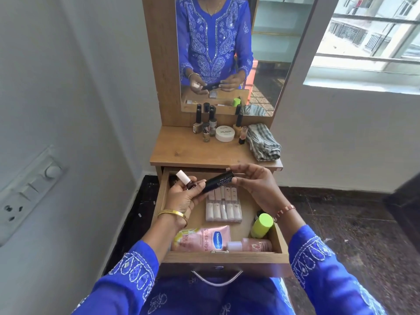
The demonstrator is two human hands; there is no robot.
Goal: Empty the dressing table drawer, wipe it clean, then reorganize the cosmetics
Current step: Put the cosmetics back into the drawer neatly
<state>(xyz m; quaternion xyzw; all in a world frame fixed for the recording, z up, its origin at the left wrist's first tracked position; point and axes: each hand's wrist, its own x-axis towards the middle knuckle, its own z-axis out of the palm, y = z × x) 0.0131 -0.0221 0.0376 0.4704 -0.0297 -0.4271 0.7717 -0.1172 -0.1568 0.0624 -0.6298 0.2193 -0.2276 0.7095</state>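
Observation:
The wooden drawer (223, 255) of the dressing table is pulled out below me. Above it my left hand (181, 196) holds a small dark nail polish bottle with a white cap (185, 179) and the lower end of a dark tube (217, 181). My right hand (254, 187) pinches the tube's upper end. Inside the drawer lie a clear box of pale sticks (223, 204), a pink Vaseline pouch (202, 238), a pink bottle with a white cap (250, 245) and a green-capped bottle (261, 225).
On the table top (181, 153) stand several nail polish bottles (205, 127), a white round jar (225, 133) and a folded grey checked cloth (263, 142). A mirror (268, 64) rises behind. A wall with a switch panel (29, 189) is left; a window is right.

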